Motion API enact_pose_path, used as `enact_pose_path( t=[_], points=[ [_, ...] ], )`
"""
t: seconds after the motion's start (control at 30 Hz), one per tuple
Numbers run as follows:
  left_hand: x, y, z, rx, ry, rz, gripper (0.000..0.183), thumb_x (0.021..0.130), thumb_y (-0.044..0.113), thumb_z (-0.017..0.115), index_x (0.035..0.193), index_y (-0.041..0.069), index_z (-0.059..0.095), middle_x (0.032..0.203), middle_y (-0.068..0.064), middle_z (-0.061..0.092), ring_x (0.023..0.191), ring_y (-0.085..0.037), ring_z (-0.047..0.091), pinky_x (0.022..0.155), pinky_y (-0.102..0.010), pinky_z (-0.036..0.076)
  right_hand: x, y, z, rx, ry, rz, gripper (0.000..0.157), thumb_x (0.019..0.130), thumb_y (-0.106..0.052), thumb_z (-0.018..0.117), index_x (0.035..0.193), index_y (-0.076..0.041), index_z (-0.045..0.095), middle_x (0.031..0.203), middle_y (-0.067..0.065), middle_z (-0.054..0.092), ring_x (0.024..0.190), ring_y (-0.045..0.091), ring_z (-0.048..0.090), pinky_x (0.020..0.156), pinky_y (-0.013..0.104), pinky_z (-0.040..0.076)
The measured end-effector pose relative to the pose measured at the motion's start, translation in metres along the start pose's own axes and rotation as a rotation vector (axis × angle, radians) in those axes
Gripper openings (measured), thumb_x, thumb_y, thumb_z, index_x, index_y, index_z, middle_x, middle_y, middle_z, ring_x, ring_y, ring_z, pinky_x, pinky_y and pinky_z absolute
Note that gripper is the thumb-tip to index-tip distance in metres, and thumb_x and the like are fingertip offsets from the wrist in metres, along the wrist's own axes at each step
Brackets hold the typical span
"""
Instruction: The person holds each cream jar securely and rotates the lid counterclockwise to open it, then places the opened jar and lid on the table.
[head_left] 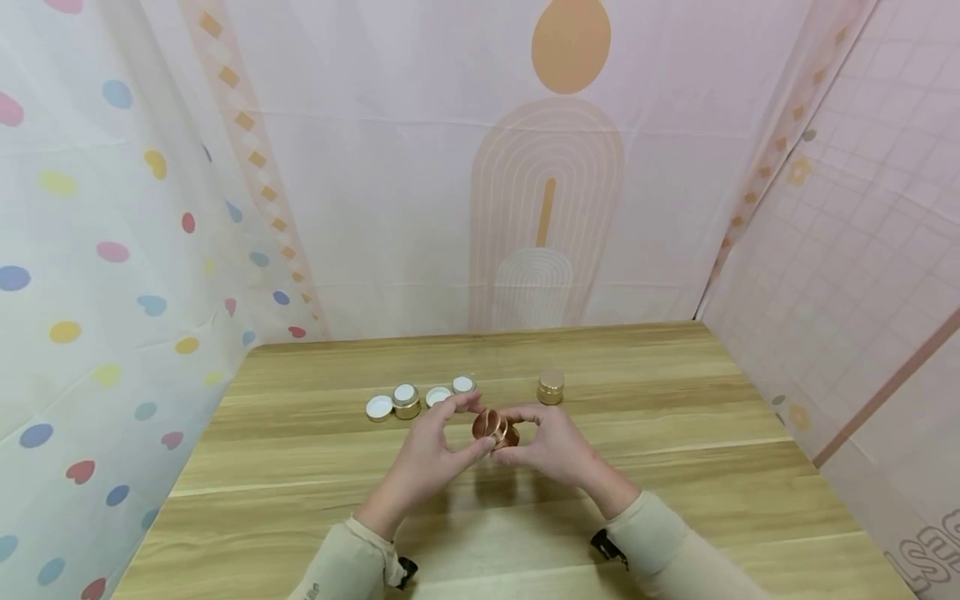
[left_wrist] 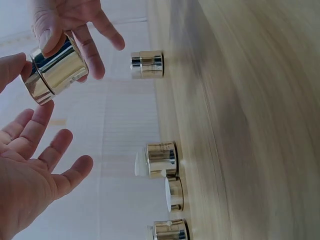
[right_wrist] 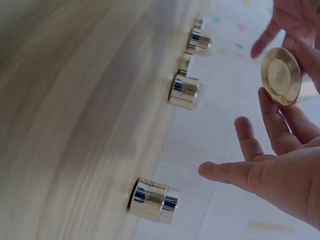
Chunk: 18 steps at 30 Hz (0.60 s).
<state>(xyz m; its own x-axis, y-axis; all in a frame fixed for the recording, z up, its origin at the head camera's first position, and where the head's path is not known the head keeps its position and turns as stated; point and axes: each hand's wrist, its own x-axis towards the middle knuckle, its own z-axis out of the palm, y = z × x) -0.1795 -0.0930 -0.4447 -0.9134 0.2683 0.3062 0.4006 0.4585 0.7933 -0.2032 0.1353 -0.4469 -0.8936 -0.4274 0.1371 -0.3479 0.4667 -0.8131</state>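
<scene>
In front of me, above the table, both hands hold a shiny gold cosmetic jar [head_left: 495, 427] tilted on its side. My left hand [head_left: 437, 446] pinches its narrower lid end [left_wrist: 37, 82] between thumb and fingertips, other fingers spread. My right hand [head_left: 553, 446] grips the wider jar body [left_wrist: 65, 65] from the opposite side. Facing the right wrist camera is the jar's round flat base [right_wrist: 281, 76], with small raised marks. A thin gap line shows between lid and body. The jar's inside is hidden.
Beyond my left hand stand two lidless gold jars with white inner covers, one jar [head_left: 407, 402] nearer and another jar [head_left: 463, 385] farther. Beside them lie two upturned lids, one lid [head_left: 379, 407] at the left. A lidded gold jar [head_left: 551, 388] stands behind my right hand.
</scene>
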Motion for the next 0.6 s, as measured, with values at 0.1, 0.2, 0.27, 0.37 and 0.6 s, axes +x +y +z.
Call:
enact_pose_path(
  t=[0.1, 0.2, 0.27, 0.37, 0.6],
  points=[
    [0.0, 0.001, 0.002, -0.014, 0.005, -0.007, 0.067, 0.092, 0.025, 0.086, 0.151, 0.011, 0.057, 0.142, -0.004, 0.07, 0.139, -0.027, 0.061, 0.122, -0.061, 0.043, 0.0, -0.002, -0.001, 0.029, 0.005, 0.024, 0.051, 0.081, -0.03, 0.095, 0.128, -0.02, 0.078, 0.134, 0.003, 0.077, 0.135, 0.03, 0.065, 0.116, 0.065, 0.047],
    [0.0, 0.004, 0.003, -0.05, 0.013, -0.024, 0.067, 0.092, 0.026, 0.086, 0.151, 0.012, 0.057, 0.143, -0.004, 0.07, 0.141, -0.028, 0.06, 0.123, -0.064, 0.039, 0.0, -0.003, -0.001, 0.052, 0.012, 0.039, 0.049, 0.081, -0.03, 0.096, 0.126, -0.021, 0.079, 0.133, 0.002, 0.077, 0.134, 0.029, 0.066, 0.117, 0.064, 0.047],
    [-0.001, 0.006, 0.005, -0.07, 0.018, -0.037, 0.068, 0.092, 0.026, 0.087, 0.151, 0.014, 0.057, 0.143, -0.003, 0.07, 0.142, -0.028, 0.059, 0.124, -0.067, 0.037, 0.0, -0.004, 0.0, 0.064, 0.017, 0.045, 0.048, 0.08, -0.029, 0.096, 0.125, -0.022, 0.079, 0.131, 0.001, 0.078, 0.133, 0.027, 0.066, 0.118, 0.063, 0.046],
    [-0.002, 0.008, 0.006, -0.102, 0.03, -0.05, 0.067, 0.091, 0.024, 0.087, 0.151, 0.014, 0.057, 0.142, -0.002, 0.071, 0.142, -0.028, 0.059, 0.124, -0.068, 0.036, 0.0, -0.004, 0.003, 0.079, 0.027, 0.037, 0.046, 0.081, -0.027, 0.095, 0.123, -0.021, 0.08, 0.129, 0.0, 0.079, 0.131, 0.026, 0.068, 0.12, 0.064, 0.044],
    [-0.003, 0.006, 0.014, -0.142, 0.068, -0.086, 0.063, 0.092, 0.018, 0.085, 0.149, 0.011, 0.059, 0.137, -0.003, 0.074, 0.137, -0.03, 0.063, 0.122, -0.065, 0.04, 0.001, -0.004, 0.01, 0.114, 0.042, 0.006, 0.038, 0.082, -0.023, 0.094, 0.118, -0.023, 0.082, 0.122, -0.008, 0.081, 0.123, 0.016, 0.072, 0.116, 0.053, 0.05]
  ],
)
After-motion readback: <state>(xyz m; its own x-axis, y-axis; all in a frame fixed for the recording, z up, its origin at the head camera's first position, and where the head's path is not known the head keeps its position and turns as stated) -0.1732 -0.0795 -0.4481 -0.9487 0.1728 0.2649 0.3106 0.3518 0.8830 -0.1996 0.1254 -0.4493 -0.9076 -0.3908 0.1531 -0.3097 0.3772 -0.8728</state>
